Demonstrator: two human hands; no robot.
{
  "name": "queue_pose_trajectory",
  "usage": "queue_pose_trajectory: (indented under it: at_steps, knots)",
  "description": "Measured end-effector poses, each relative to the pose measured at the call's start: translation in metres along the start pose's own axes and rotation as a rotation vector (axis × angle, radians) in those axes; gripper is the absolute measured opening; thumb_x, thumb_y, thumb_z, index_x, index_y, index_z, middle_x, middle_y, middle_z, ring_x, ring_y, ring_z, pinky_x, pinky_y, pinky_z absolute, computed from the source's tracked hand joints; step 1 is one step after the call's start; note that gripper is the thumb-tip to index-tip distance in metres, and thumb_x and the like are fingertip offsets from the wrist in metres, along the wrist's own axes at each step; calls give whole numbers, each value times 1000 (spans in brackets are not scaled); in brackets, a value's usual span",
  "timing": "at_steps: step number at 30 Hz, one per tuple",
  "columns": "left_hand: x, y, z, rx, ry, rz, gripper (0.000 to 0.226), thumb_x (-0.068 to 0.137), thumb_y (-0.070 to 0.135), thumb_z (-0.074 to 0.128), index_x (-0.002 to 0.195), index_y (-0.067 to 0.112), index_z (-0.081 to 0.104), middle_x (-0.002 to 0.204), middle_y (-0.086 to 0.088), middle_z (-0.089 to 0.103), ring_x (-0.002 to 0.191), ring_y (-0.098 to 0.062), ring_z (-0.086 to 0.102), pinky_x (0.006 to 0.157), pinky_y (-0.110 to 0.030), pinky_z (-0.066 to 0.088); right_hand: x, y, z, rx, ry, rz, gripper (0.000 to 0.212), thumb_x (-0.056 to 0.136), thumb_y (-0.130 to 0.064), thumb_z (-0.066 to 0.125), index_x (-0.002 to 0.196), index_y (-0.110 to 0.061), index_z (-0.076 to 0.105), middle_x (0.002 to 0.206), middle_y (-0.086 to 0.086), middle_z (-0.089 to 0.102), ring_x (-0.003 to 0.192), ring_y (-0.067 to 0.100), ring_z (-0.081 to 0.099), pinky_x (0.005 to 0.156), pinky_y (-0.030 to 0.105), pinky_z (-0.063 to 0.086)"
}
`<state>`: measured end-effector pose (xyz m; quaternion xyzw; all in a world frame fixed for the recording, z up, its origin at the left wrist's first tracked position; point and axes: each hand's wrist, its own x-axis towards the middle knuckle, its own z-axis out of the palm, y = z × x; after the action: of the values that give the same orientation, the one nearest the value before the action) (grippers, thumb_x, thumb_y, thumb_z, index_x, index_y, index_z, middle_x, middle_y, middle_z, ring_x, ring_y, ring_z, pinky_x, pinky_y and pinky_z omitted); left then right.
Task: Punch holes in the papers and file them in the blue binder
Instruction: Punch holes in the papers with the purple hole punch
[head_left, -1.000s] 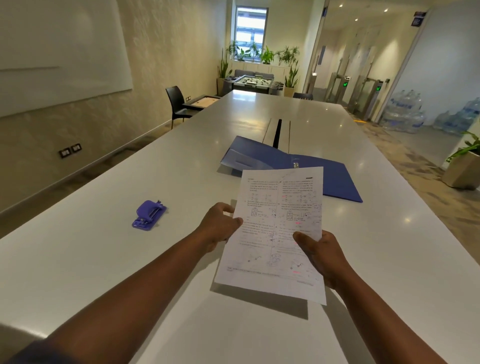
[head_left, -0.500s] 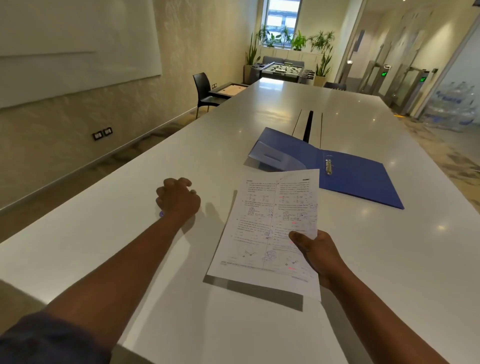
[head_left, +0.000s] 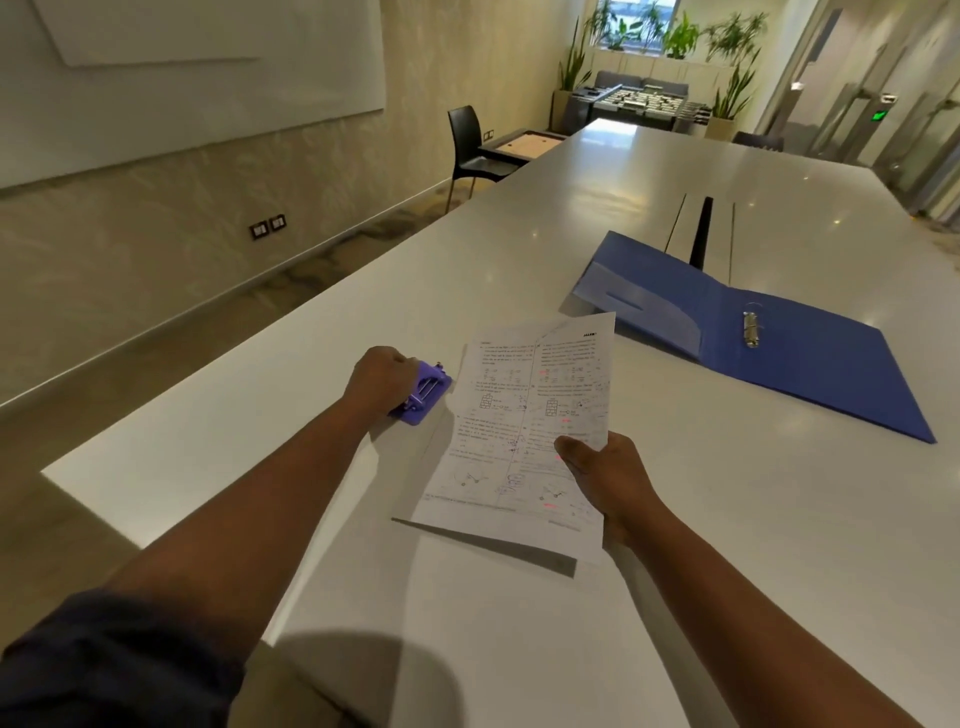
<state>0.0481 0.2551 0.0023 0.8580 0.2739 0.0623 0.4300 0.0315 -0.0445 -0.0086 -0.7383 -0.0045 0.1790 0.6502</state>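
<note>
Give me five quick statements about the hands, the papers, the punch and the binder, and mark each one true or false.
1. The left hand grips the purple hole punch. True.
2. The right hand holds the papers by their near right part. True.
3. The blue binder lies closed on the table. False: it lies open, with its metal rings showing.
4. The papers are already on the rings. False: they are in the right hand, apart from the binder.
5. The punch is to the right of the papers. False: it is at their left edge.
</note>
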Motion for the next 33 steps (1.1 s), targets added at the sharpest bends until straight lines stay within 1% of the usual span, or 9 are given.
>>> queue_pose_trajectory:
  at_steps: [3, 5, 7, 9, 14, 20, 25, 30, 33]
  knots:
    - [-1, 4, 0, -132, -43, -25, 19, 97, 18, 60, 86, 3, 63, 81, -13, 62, 69, -24, 57, 57, -29, 43, -1, -4, -3, -41, 14, -6, 23, 102, -10, 58, 114, -27, 69, 95, -9, 77, 76, 8, 76, 62, 24, 61]
    - [-5, 12, 5, -187, -80, -30, 17, 97, 16, 59, 86, 2, 60, 81, -13, 60, 68, -24, 54, 58, -29, 43, -4, -8, -16, -69, 39, -10, 27, 101, -12, 60, 123, -22, 70, 108, 0, 78, 88, 16, 77, 75, 35, 64]
    - [-11, 25, 15, -209, -116, -27, 17, 98, 14, 58, 85, 3, 58, 78, -12, 58, 63, -21, 52, 54, -27, 41, -10, -12, -38, -74, 75, -14, 31, 100, -12, 62, 130, -16, 69, 113, 4, 77, 95, 23, 76, 81, 40, 63]
    - [-22, 42, 30, -234, -153, -13, 16, 97, 13, 59, 85, 4, 57, 75, -9, 56, 60, -19, 50, 51, -26, 39, -19, -17, -67, -79, 117, -18, 31, 100, -12, 63, 130, -15, 68, 112, 3, 77, 94, 21, 76, 79, 37, 62]
    - [-57, 87, 83, -305, -303, 27, 26, 98, 14, 60, 74, 11, 54, 69, -6, 56, 57, -17, 51, 46, -22, 42, -56, -19, -143, -58, 188, -11, 22, 101, -10, 61, 121, -17, 67, 102, -5, 76, 77, 11, 77, 57, 20, 59]
    - [-104, 135, 154, -350, -459, 53, 19, 99, 23, 61, 91, 6, 64, 81, -12, 67, 65, -21, 63, 60, -28, 50, -102, 0, -215, -52, 298, 26, 22, 101, -11, 61, 121, -18, 69, 111, 0, 78, 88, 20, 79, 68, 29, 62]
    - [-134, 157, 198, -340, -549, 84, 21, 98, 19, 63, 81, 6, 64, 83, -16, 69, 64, -23, 64, 69, -35, 53, -129, 17, -255, 9, 372, 55, 28, 99, -7, 63, 125, -11, 69, 112, 5, 78, 92, 24, 79, 72, 32, 63]
    - [-154, 164, 217, -270, -567, 100, 20, 99, 19, 62, 83, 7, 63, 70, -9, 66, 46, -12, 61, 43, -20, 47, -143, 27, -279, 22, 399, 87, 23, 98, -8, 64, 119, -13, 70, 111, 8, 78, 89, 28, 79, 74, 38, 62]
    - [-157, 159, 221, -254, -560, 98, 19, 98, 18, 63, 85, 5, 62, 68, -9, 65, 44, -11, 60, 37, -16, 44, -141, 33, -284, 22, 403, 95, 22, 97, -8, 65, 117, -14, 70, 111, 9, 78, 92, 30, 78, 77, 39, 61]
